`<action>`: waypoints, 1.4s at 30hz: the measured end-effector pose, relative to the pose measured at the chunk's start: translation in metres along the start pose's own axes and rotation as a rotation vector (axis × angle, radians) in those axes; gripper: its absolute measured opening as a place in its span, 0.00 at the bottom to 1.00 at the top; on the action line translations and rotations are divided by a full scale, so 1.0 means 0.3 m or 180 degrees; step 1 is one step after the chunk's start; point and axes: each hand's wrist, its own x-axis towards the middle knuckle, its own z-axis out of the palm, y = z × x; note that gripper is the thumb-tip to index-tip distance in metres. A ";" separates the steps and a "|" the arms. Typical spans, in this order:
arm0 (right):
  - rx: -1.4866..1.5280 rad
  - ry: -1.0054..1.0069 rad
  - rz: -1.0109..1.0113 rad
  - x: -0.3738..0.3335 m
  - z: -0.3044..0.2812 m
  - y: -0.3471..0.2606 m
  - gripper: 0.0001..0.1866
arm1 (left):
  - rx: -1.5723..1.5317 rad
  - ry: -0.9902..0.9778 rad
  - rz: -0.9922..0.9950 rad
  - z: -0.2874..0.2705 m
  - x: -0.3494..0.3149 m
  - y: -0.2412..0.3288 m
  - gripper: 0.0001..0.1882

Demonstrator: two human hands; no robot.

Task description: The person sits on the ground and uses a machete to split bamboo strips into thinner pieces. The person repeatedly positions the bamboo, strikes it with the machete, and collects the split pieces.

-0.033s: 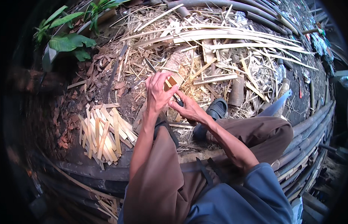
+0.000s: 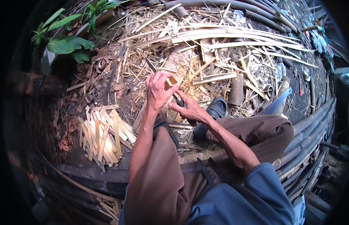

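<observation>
Before me, my left hand (image 2: 156, 92) is closed around a short piece of split bamboo (image 2: 170, 81), its brownish end showing past the fingers. My right hand (image 2: 190, 108) grips the black handle of a knife (image 2: 179, 100), thumb and forefinger on either side of it. The dark blade runs up and left behind my left hand, and its tip shows beyond the knuckles. The place where blade meets bamboo is hidden by my left fingers. Both hands are close together, nearly touching.
A pile of short bamboo slats (image 2: 103, 137) lies at left. Long bamboo strips (image 2: 234, 34) stretch across the shavings ahead. A saw blade (image 2: 277, 103) stands by my right knee. Bamboo poles (image 2: 309, 131) lie at right, and a green plant (image 2: 65, 44) grows far left.
My right hand has shifted slightly, and more of the knife's black handle shows between thumb and forefinger. My left hand keeps its hold on the bamboo.
</observation>
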 end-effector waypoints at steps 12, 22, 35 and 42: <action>-0.1150 0.0256 0.0284 0.050 -0.083 0.047 0.18 | -0.0111 0.0049 -0.0447 0.096 0.122 0.027 0.18; -0.0843 0.0155 0.0400 0.046 -0.026 0.149 0.15 | -0.0813 -0.0368 -0.0967 0.087 0.088 0.054 0.17; -0.0401 -0.0009 0.0548 0.022 0.061 0.234 0.16 | -0.0745 -0.0278 -0.0561 0.071 0.054 0.087 0.12; -0.0657 0.0052 0.0640 0.034 0.086 0.260 0.17 | -0.0706 -0.0090 -0.0640 0.060 0.051 0.075 0.13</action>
